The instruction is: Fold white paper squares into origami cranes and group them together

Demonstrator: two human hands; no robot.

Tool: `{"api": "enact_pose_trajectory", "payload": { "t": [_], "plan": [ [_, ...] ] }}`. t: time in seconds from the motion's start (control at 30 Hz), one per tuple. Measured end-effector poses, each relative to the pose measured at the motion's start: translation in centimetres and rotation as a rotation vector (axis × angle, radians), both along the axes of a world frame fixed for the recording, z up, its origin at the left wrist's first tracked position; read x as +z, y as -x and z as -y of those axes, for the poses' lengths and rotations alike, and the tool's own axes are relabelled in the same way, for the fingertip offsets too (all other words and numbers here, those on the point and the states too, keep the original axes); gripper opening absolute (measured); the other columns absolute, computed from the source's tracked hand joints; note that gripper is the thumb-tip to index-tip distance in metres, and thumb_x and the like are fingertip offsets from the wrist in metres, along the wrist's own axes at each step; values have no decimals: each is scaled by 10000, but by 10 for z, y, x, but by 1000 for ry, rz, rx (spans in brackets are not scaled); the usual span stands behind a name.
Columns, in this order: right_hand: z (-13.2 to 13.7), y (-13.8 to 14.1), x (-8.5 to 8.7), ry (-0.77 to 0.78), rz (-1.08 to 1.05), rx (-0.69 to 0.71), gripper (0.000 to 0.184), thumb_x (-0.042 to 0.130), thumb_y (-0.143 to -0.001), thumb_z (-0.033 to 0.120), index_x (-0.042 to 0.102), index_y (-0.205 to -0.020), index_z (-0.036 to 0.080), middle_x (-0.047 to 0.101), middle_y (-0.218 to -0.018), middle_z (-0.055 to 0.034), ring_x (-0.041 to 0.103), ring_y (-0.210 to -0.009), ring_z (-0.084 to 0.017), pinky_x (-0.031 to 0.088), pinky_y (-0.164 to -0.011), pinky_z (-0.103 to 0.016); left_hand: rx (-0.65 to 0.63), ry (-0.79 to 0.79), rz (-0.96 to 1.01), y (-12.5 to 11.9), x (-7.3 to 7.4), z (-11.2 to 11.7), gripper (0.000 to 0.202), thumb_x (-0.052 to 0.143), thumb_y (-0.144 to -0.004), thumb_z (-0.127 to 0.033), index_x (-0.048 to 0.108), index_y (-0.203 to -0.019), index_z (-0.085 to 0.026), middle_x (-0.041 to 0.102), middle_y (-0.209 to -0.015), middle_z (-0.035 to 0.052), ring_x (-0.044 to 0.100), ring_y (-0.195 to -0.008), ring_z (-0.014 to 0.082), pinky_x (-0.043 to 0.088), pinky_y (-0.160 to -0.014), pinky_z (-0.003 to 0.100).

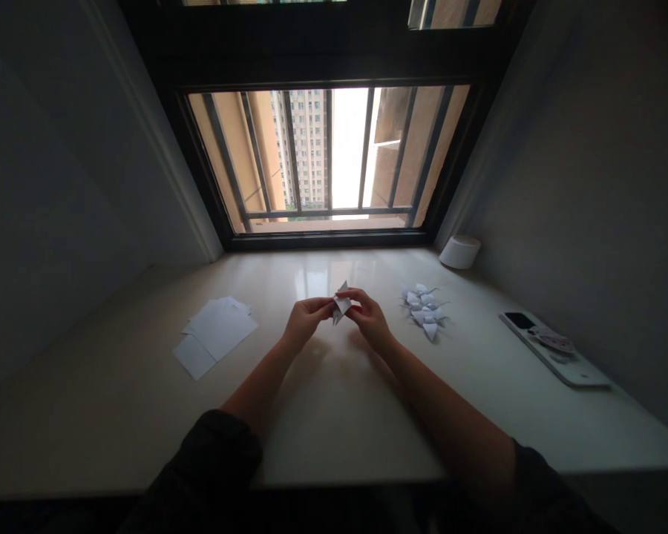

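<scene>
Between my two hands, a little above the pale sill, is a small white folded paper crane [341, 304] with pointed ends sticking up and down. My left hand [307, 320] pinches its left side between thumb and fingers. On the other side, my right hand [370, 317] is closed on the paper too, with fingertips at its upper and right parts. To the right lies a cluster of several finished paper cranes [424, 310] with thin pointed tips. Over on the left rests a loose stack of white paper sheets [220, 330].
A phone [557, 352] lies face down near the right wall, something attached to its back. In the back right corner stands a white rounded object [459, 252]. A dark-framed window [328, 241] with bars outside closes off the far side of the sill [323, 445].
</scene>
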State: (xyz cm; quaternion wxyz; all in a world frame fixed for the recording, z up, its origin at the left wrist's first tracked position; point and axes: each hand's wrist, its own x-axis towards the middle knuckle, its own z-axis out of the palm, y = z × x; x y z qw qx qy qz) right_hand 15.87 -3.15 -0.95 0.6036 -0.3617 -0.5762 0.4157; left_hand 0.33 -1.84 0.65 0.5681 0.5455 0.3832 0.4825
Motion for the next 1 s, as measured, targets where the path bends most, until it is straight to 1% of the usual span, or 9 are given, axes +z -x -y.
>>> {"api": "enact_pose_trajectory", "payload": {
  "t": [0.27, 0.33, 0.43, 0.53, 0.67, 0.77, 0.87, 1.0],
  "plan": [
    [-1, 1, -2, 39, 16, 6, 228, 653, -731, 337, 682, -944, 261, 615, -1000, -41, 554, -968, -235, 473, -792, -365, -6, 0, 7, 0, 0, 0, 349, 749, -640, -380, 730, -902, -150, 721, -815, 71, 626, -725, 164, 468, -726, 302],
    [-2, 1, -3, 23, 19, 5, 232, 649, -731, 321, 684, -953, 267, 610, -1005, -39, 555, -964, -234, 476, -782, -361, -15, -2, 2, 0, 0, 0, 347, 746, -644, -381, 730, -900, -148, 720, -811, 70, 625, -718, 165, 470, -725, 305],
    [-2, 0, -4, -24, 34, 40, 247, 616, -747, 271, 687, -983, 291, 580, -1046, -34, 550, -988, -228, 474, -782, -347, -34, -9, 2, 0, -1, 0, 328, 743, -648, -375, 732, -879, -142, 719, -793, 66, 625, -711, 166, 478, -739, 316],
    [-2, 0, -4, -47, 64, 68, 269, 576, -765, 235, 689, -997, 309, 568, -1030, -29, 557, -969, -215, 470, -778, -338, -35, -24, 10, -1, -2, 0, 309, 745, -646, -373, 735, -854, -144, 718, -783, 63, 629, -711, 170, 485, -750, 323],
    [-1, 0, -2, -64, 123, 41, 293, 557, -771, 220, 685, -1016, 320, 569, -983, -21, 558, -931, -198, 455, -786, -337, -10, -34, 13, -1, -2, 1, 314, 747, -639, -382, 733, -845, -146, 720, -786, 66, 638, -723, 183, 490, -745, 330],
    [-1, 0, -2, -73, 145, 25, 291, 579, -766, 243, 684, -1026, 320, 569, -980, -25, 558, -925, -195, 457, -780, -336, -9, -34, -2, -1, -2, 0, 337, 739, -645, -393, 728, -869, -142, 722, -804, 74, 641, -738, 190, 488, -745, 332],
    [-1, -1, -3, -75, 113, -27, 291, 642, -734, 285, 688, -1020, 318, 576, -1038, -34, 559, -951, -201, 461, -777, -334, 2, -23, -16, 1, -2, -1, 368, 732, -648, -406, 722, -907, -145, 722, -826, 81, 640, -751, 191, 480, -742, 327],
    [-1, -2, -2, -34, 45, -97, 260, 714, -680, 352, 718, -933, 292, 612, -1034, -44, 570, -947, -213, 467, -768, -337, 29, 6, -3, 2, -3, -3, 386, 736, -636, -425, 720, -909, -153, 720, -817, 77, 640, -751, 187, 474, -738, 320]
  ]
}}
